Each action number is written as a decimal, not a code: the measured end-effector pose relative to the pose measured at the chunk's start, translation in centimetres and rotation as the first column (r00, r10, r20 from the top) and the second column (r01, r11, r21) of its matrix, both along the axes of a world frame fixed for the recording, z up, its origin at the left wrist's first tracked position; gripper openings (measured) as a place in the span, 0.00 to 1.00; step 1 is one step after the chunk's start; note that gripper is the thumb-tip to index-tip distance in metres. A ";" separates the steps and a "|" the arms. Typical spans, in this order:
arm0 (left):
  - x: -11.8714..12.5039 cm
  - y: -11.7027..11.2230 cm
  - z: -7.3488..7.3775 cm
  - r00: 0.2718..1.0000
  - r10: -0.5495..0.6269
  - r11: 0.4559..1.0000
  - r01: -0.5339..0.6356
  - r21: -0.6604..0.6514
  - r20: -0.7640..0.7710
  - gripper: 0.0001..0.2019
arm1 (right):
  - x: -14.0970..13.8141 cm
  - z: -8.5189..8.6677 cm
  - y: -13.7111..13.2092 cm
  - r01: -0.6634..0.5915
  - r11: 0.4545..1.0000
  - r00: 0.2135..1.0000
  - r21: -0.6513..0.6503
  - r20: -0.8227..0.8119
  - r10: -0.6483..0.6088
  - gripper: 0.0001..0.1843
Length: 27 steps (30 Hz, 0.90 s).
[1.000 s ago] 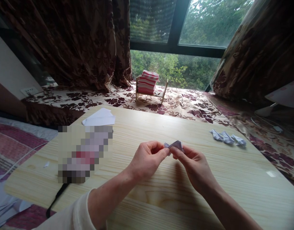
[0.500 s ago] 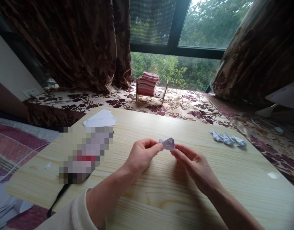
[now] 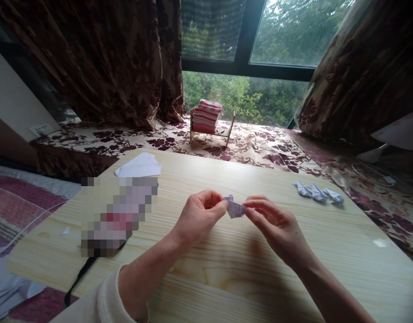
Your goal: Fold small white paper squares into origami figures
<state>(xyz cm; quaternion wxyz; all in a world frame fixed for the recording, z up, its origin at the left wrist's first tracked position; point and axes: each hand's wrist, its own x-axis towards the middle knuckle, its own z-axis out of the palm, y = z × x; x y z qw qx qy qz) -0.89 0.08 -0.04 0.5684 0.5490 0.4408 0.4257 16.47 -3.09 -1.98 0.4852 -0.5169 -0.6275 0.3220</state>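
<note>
A small piece of folded white paper point(image 3: 236, 210) is held up over the wooden table point(image 3: 206, 269), between my two hands. My left hand point(image 3: 201, 215) pinches its left end between thumb and fingers. At its right corner, my right hand point(image 3: 276, 224) grips the paper with thumb and index fingertip. The fold has a wide body tapering downward and a small flap on the upper left; its finer creases are too small to make out. Several folded paper pieces point(image 3: 318, 193) of similar make sit in a row at the table's right side.
Flat white paper sheets point(image 3: 139, 165) lie at the table's far left. Nearer is a blurred-out object point(image 3: 117, 220) with a black strap point(image 3: 79, 276). A paper scrap point(image 3: 65, 231) rests by the left edge. Beyond, a small wooden rack point(image 3: 229, 130) holds striped cloths point(image 3: 207, 115) on the sill.
The folded paper has turned in my fingers: its peak pointed up before, and now its wide edge is on top with the body hanging down. Both hands stay close together.
</note>
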 end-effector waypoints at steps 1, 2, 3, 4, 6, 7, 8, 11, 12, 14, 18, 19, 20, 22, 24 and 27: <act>0.0 0.1 0.0 0.999 0.011 1.000 -0.010 -0.014 0.046 0.07 | -0.1 0.0 0.0 -0.024 1.000 1.000 0.002 0.000 0.024 0.08; -0.1 0.2 0.0 0.996 0.018 1.000 -0.016 -0.025 0.087 0.07 | -0.1 -0.1 0.0 -0.048 0.999 0.999 0.003 0.006 0.048 0.08; -0.1 0.2 -0.1 0.993 0.022 0.999 -0.018 -0.031 0.117 0.07 | -0.2 -0.1 0.0 -0.071 0.997 0.997 0.004 0.014 0.071 0.07; -0.1 0.3 -0.1 0.990 0.022 0.999 -0.018 -0.034 0.137 0.07 | -0.3 -0.1 -0.1 -0.090 0.996 0.996 0.006 0.026 0.090 0.07; -0.1 0.3 -0.2 0.989 0.023 0.999 -0.019 -0.034 0.147 0.08 | -0.4 0.0 -0.2 -0.121 0.993 0.991 0.006 0.054 0.120 0.06; -0.1 0.3 -0.2 0.989 0.025 0.999 -0.021 -0.032 0.143 0.08 | -0.4 0.1 -0.2 -0.131 0.991 0.989 0.004 0.068 0.130 0.06; -0.1 0.3 -0.2 0.990 0.029 0.999 -0.025 -0.029 0.140 0.07 | -0.5 0.2 -0.3 -0.137 0.991 0.987 0.001 0.082 0.136 0.06; -0.1 0.1 -0.1 0.989 0.033 0.999 -0.029 -0.028 0.141 0.07 | -0.7 0.3 -0.4 -0.135 0.991 0.983 -0.017 0.120 0.136 0.06; -0.1 0.1 0.0 0.989 0.028 0.999 -0.024 -0.030 0.145 0.06 | -0.8 0.4 -0.4 -0.130 0.991 0.983 -0.020 0.126 0.131 0.06; 0.0 0.0 0.0 0.987 0.013 0.999 -0.008 -0.034 0.160 0.06 | -1.0 0.3 -0.5 -0.119 0.993 0.985 -0.021 0.124 0.120 0.06; 0.2 -0.2 0.2 0.976 -0.010 0.996 0.029 -0.086 0.219 0.08 | -1.2 0.1 -0.4 -0.127 0.990 0.987 -0.056 0.087 0.132 0.08; 0.2 -0.2 0.3 0.973 -0.007 0.994 0.033 -0.107 0.231 0.09 | -1.2 0.1 -0.4 -0.128 0.989 0.989 -0.071 0.063 0.132 0.08; 0.2 -0.2 0.3 0.972 -0.003 0.992 0.032 -0.120 0.234 0.10 | -1.2 0.0 -0.4 -0.127 0.988 0.991 -0.087 0.032 0.130 0.09; 0.1 -0.1 0.3 0.979 -0.013 0.993 0.036 -0.108 0.205 0.10 | -1.0 0.0 -0.3 -0.119 0.986 0.993 -0.117 -0.032 0.116 0.10; 0.0 0.0 0.2 0.988 -0.062 0.996 0.070 -0.057 0.141 0.10 | -0.9 0.2 -0.2 -0.102 0.985 0.993 -0.142 -0.080 0.091 0.12; -0.1 0.0 -0.1 0.988 -0.140 0.990 0.141 -0.012 0.059 0.11 | -1.0 0.7 -0.2 -0.098 0.982 0.987 -0.159 -0.139 0.076 0.13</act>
